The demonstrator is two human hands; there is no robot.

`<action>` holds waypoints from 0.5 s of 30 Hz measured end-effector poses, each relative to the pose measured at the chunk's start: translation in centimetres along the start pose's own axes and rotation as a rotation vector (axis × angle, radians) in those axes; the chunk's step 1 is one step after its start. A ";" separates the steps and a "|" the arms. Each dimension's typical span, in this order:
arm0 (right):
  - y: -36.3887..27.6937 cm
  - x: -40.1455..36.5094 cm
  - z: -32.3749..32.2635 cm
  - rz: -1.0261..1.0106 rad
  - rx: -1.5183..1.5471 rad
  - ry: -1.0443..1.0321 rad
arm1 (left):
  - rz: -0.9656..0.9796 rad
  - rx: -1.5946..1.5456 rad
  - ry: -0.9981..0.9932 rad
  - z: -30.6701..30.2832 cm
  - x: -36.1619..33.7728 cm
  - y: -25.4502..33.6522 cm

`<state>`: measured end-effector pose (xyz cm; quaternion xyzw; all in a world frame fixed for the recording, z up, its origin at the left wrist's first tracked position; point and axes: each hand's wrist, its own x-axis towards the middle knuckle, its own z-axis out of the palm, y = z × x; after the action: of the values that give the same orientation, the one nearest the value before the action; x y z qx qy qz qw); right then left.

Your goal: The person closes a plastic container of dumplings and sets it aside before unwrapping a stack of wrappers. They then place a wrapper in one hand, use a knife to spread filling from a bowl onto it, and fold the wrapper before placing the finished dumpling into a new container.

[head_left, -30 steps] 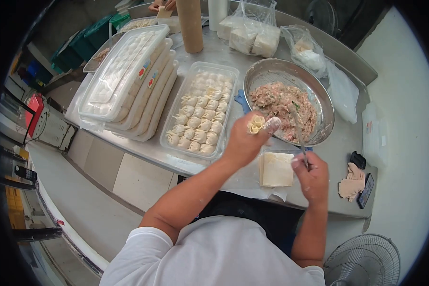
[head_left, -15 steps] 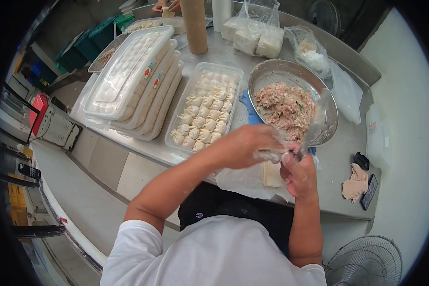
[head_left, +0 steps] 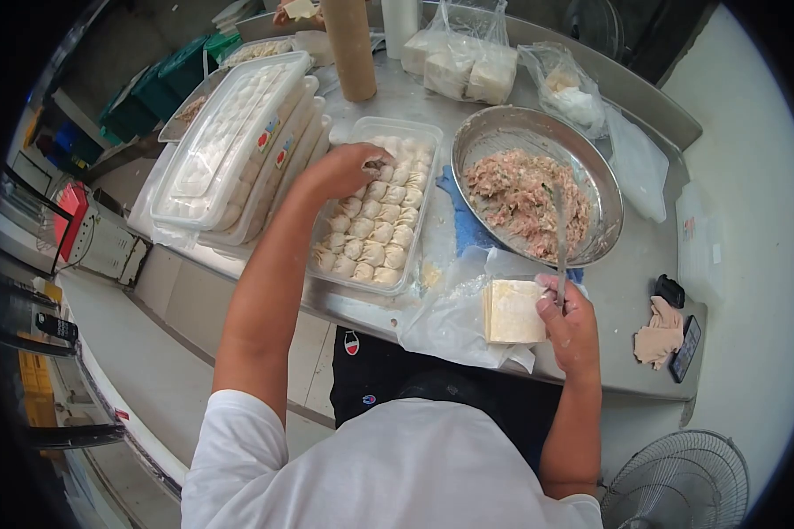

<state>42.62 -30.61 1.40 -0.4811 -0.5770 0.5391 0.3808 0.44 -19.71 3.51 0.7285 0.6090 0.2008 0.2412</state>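
My left hand [head_left: 355,169] reaches over the open plastic tray [head_left: 426,231], its fingers bent down at a dumpling among the rows; whatever lies between the fingertips is too small to make out. My right hand [head_left: 571,328] grips a thin metal spatula [head_left: 562,251] pointing up toward the bowl. Beside its fingers lies a stack of square wrappers [head_left: 515,312] on clear plastic sheeting [head_left: 450,319]. Behind them, a round metal bowl [head_left: 605,189] holds a mound of minced filling [head_left: 525,194], with a blue cloth [head_left: 469,227] partly beneath.
Lidded trays [head_left: 229,150] are piled at the left. A brown cardboard roll [head_left: 349,53] stands behind. Plastic bags [head_left: 463,62] lie at the back. A phone [head_left: 685,349] and beige cloth [head_left: 660,335] are at the right. Another person's hand [head_left: 284,16] shows at the top.
My left hand has moved away from my right hand, left and up to the dumpling tray. My right hand has lowered slightly, and the spatula and wrapper stack now show clearly.
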 end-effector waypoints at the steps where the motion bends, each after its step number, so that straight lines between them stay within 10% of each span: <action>1: -0.3 0.1 -0.1 -0.093 -0.085 0.055 | -0.019 0.096 -0.026 0.0 0.1 -0.2; 8: -5.1 1.6 -3.2 -0.445 -1.257 0.146 | -0.156 0.295 -0.125 0.1 -1.4 5.8; 10: -6.0 2.6 -2.5 -0.405 -1.386 0.164 | 0.195 0.275 0.275 3.1 -2.2 7.4; 15: -5.5 5.3 -0.1 -0.425 -1.510 0.078 | 0.565 -0.173 -0.127 14.0 -6.4 16.4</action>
<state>40.65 -25.26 6.46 -0.5076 -0.8532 -0.1006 0.0656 20.48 -29.83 2.01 0.8569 0.3463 0.2651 0.2748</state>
